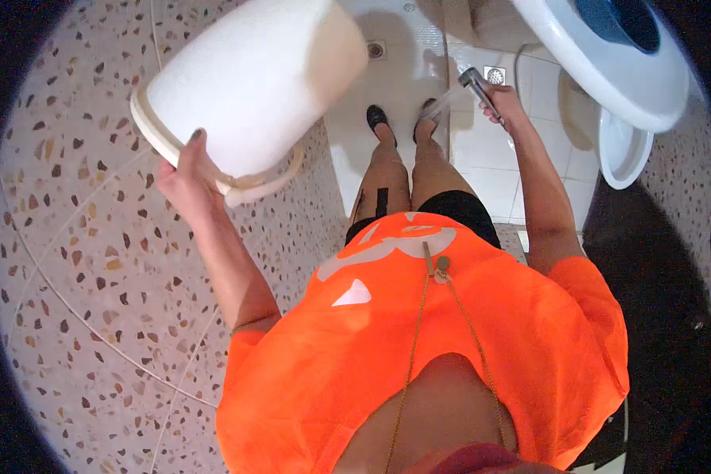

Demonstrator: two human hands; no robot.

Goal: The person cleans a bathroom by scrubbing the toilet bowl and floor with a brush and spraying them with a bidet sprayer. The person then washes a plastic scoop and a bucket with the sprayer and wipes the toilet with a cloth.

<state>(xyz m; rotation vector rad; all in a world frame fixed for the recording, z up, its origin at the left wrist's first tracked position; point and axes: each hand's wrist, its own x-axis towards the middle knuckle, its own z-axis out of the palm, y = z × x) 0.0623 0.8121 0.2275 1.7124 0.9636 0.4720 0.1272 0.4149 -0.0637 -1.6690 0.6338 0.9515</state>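
My left hand (188, 183) grips the rim of a large white bucket (245, 83) at the upper left, with the thumb on its outer side. The bucket is tilted on its side, and a pale curved handle (272, 183) hangs below it. On the right, my right hand (504, 107) is closed around a dark spray nozzle (472, 80). A fan of water leaves the nozzle head toward the left, over my feet. The bucket's inside is hidden.
A round floor drain (376, 50) lies in the pale floor, and a square drain (494, 75) is beside the nozzle. A white basin (640, 87) juts in at the upper right, with a white oval rim (624, 162) below it. Speckled wall (95, 261) fills the left.
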